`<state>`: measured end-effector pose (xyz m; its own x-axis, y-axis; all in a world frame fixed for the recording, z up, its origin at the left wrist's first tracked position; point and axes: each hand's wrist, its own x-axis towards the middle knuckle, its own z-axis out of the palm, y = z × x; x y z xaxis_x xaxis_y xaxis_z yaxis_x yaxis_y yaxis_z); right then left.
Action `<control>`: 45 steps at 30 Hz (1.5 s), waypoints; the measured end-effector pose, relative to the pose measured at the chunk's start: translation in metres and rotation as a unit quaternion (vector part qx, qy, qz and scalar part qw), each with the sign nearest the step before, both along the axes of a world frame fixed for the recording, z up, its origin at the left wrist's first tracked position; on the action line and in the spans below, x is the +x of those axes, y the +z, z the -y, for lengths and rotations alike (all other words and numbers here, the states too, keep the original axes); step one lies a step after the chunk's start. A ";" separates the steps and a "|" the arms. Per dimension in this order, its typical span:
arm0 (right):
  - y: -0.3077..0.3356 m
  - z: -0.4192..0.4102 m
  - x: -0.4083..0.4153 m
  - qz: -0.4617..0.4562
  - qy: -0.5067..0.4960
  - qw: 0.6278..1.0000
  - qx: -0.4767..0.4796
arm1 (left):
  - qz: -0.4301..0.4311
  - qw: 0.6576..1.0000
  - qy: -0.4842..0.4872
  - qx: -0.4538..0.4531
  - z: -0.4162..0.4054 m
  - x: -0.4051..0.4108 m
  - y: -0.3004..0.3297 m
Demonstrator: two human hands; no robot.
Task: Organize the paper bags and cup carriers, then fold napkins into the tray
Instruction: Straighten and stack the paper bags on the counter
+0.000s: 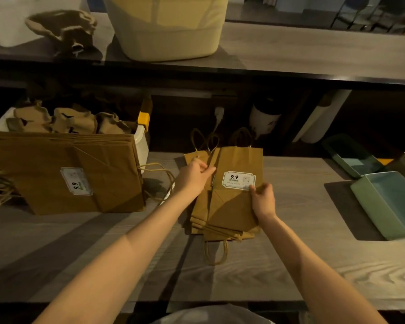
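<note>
In the head view, a stack of flat brown paper bags (229, 202) is seen lying at the middle of the wooden counter (302, 265), its top bag bearing a white "9.9" label (238, 180). The stack's left edge is gripped by the left hand (193, 176) with curled fingers, while its right edge beside the label is pinched by the right hand (263, 199). A larger bag stack (66, 174) is propped at the left against a white bin of cup carriers (63, 120), and a green tray (388, 204) is set at the right.
</note>
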<state>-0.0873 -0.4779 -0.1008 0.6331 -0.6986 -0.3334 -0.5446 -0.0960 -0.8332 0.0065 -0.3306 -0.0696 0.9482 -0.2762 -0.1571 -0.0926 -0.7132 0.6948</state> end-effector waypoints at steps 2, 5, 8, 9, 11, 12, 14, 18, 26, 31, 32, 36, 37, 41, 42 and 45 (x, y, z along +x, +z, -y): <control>-0.009 0.000 0.004 -0.012 -0.014 1.000 -0.003 | -0.059 0.998 0.030 -0.016 -0.003 0.000 -0.014; -0.016 0.003 0.010 -0.041 -0.011 0.999 -0.007 | -0.129 0.989 0.065 -0.023 -0.007 -0.002 -0.033; -0.021 0.005 0.017 -0.069 -0.007 0.996 0.050 | -0.225 0.968 0.104 -0.039 -0.007 -0.003 -0.047; -0.021 0.005 0.019 -0.071 -0.011 0.995 0.070 | -0.245 0.961 0.117 -0.046 -0.007 -0.003 -0.050; -0.020 0.005 0.025 -0.069 -0.016 0.991 0.115 | -0.268 0.951 0.141 -0.061 -0.007 -0.003 -0.049; -0.020 0.005 0.027 -0.068 -0.017 0.988 0.139 | -0.271 0.948 0.152 -0.072 -0.008 -0.002 -0.048; -0.019 0.003 0.030 -0.068 -0.011 0.981 0.181 | -0.262 0.946 0.171 -0.082 -0.010 0.001 -0.049; -0.019 0.001 0.029 -0.049 -0.025 0.976 0.210 | -0.216 0.954 0.181 -0.102 -0.013 0.001 -0.051; -0.015 0.011 0.020 -0.040 -0.024 0.959 0.280 | -0.281 0.916 0.168 -0.232 -0.014 -0.001 -0.042; -0.012 0.019 0.017 -0.026 -0.048 0.951 0.304 | -0.350 0.871 0.155 -0.308 -0.016 0.003 -0.030; -0.011 0.020 0.016 -0.022 -0.047 0.948 0.315 | -0.343 0.877 0.155 -0.297 -0.015 0.004 -0.030; -0.008 0.023 0.013 0.009 -0.049 0.945 0.325 | -0.321 0.891 0.195 -0.256 -0.011 0.003 -0.028; -0.008 0.024 0.013 0.015 -0.059 0.945 0.321 | -0.318 0.891 0.203 -0.254 -0.010 0.003 -0.027; -0.006 0.031 0.011 0.032 -0.083 0.942 0.325 | -0.296 0.900 0.203 -0.247 -0.009 0.004 -0.029; -0.005 0.033 0.010 0.035 -0.083 0.941 0.327 | -0.294 0.901 0.198 -0.252 -0.009 0.004 -0.029; -0.004 0.040 0.007 0.041 -0.097 0.936 0.337 | -0.296 0.906 0.191 -0.234 -0.011 0.007 -0.030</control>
<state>-0.0805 -0.5176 -0.1051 0.5590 -0.4520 -0.6951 -0.4282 0.5605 -0.7089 0.0131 -0.3197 -0.0993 0.7763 -0.1127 -0.6201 0.5872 -0.2284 0.7766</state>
